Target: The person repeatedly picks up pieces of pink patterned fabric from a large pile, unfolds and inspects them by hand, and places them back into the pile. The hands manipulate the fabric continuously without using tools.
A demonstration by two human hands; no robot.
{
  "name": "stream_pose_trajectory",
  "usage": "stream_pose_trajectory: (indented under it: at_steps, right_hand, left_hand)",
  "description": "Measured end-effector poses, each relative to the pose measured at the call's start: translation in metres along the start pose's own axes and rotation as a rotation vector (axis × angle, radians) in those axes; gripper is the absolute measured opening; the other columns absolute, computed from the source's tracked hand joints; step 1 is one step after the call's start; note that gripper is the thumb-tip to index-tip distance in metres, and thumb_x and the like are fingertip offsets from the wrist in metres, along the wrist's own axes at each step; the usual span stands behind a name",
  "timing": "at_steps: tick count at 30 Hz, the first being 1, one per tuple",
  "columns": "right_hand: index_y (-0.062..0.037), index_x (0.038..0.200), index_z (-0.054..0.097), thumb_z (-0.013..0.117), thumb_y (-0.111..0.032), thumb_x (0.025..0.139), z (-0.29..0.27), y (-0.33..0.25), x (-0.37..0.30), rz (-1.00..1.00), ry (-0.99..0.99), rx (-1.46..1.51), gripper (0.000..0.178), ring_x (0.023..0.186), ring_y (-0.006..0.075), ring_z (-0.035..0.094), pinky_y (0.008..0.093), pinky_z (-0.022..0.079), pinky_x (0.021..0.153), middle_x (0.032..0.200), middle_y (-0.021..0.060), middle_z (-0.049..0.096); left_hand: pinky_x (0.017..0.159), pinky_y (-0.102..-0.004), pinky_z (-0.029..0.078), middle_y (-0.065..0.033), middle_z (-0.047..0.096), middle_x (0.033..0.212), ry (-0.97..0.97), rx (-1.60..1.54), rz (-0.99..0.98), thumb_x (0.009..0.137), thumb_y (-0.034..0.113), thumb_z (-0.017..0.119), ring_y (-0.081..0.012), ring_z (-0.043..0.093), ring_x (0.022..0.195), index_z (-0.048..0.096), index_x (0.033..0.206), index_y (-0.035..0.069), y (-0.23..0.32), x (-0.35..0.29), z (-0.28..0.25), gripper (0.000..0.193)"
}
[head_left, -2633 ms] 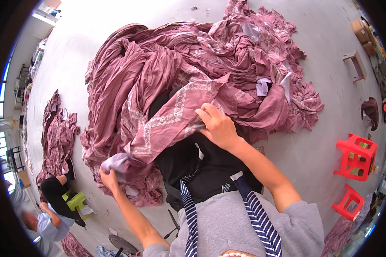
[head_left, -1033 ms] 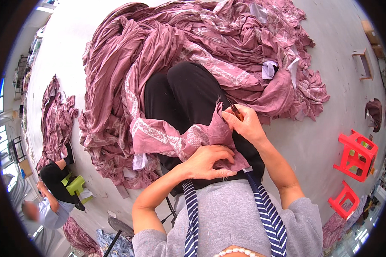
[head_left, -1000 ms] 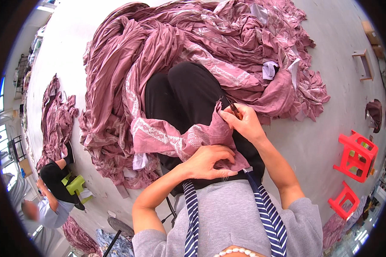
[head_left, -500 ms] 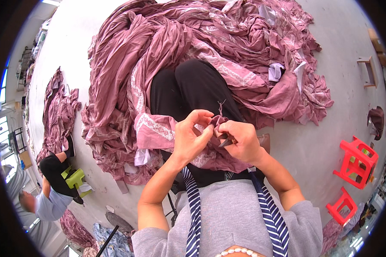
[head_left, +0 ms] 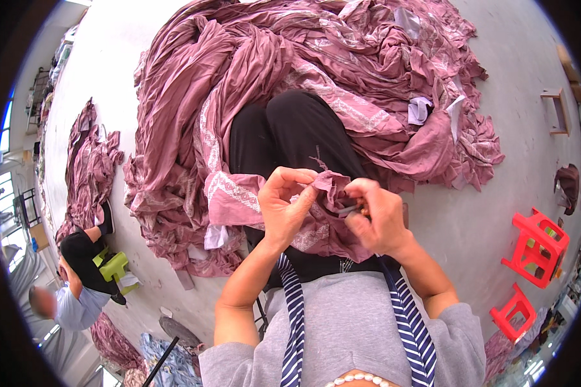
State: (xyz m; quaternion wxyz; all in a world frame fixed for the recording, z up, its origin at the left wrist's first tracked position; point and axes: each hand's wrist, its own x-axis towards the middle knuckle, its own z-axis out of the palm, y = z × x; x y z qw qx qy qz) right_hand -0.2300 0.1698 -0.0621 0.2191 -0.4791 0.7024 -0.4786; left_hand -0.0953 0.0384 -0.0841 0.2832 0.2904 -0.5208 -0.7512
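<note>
Got my left hand (head_left: pixel 289 208) pinching a bunched edge of the cloth (head_left: pixel 329 193) over my lap while my right hand (head_left: pixel 377 216) grips small snips (head_left: pixel 350 209) at it, and judging by the pile (head_left: pixel 252 71) on the floor, loads left.

- The small dark tool (head_left: pixel 350 209) in my right hand (head_left: pixel 379 219) shows only a short tip between my fingers (head_left: pixel 361 193); I cannot tell what kind of tool it is
- My left hand (head_left: pixel 284 206) covers the fold of mauve cloth (head_left: pixel 323 193) it pinches; the seam beneath is hidden
- The cloth pile (head_left: pixel 316 71) runs off the top edge; its far end is cut off
- My knees (head_left: pixel 290 129) show dark; my shins lie under the pile
- The seated person (head_left: pixel 77 284) at lower left is small and partly cut by the rim
- The red stools (head_left: pixel 536 248) bend at the right rim; the lower one is half lost
</note>
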Motion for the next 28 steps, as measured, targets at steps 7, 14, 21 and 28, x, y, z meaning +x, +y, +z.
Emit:
stream_pose_trajectory:
  at_steps: [7,14,21,28]
  right_hand:
    - [0.0008,0.101,0.055,0.066,-0.012,0.088,-0.001,0.005,0.004,0.204,0.064,0.174,0.021,0.069,0.0145,0.064,0.0253,0.051,0.064,0.079,0.0098,0.063]
    - [0.0004,0.097,0.057,0.069,-0.011,0.086,0.011,0.008,0.008,0.088,0.11,0.112,0.02,0.066,0.0112,0.064,0.0238,0.05,0.06,0.078,0.0083,0.065]
    - [-0.0017,0.099,0.058,0.078,-0.015,0.077,0.005,-0.002,0.005,0.234,0.185,0.423,0.033,0.064,0.0037,0.051,0.018,0.043,0.056,0.077,0.0028,0.059]
    - [-0.0045,0.097,0.063,0.077,-0.011,0.074,0.012,0.007,-0.001,0.251,0.06,0.271,0.028,0.063,0.0149,0.057,0.024,0.046,0.056,0.088,0.0039,0.064]
  left_hand:
    - [0.075,-0.0223,0.05,-0.0092,0.065,0.098,-0.023,0.011,0.011,0.083,-0.004,0.065,-0.0094,0.062,0.086,0.057,0.093,0.001,0.001,-0.004,0.004,0.014]
    - [0.071,-0.021,0.05,-0.0099,0.065,0.098,-0.061,0.074,0.047,0.083,-0.004,0.066,-0.009,0.062,0.083,0.057,0.091,0.001,0.001,-0.007,0.007,0.013]
    - [0.073,-0.0218,0.049,-0.0048,0.063,0.091,0.038,0.05,0.021,0.081,-0.004,0.066,-0.0079,0.06,0.082,0.057,0.09,0.002,0.004,-0.005,0.006,0.015]
    - [0.07,-0.0209,0.047,-0.0027,0.06,0.09,0.031,0.195,0.058,0.081,-0.002,0.067,-0.0078,0.058,0.08,0.057,0.093,0.003,0.003,-0.004,0.007,0.016]
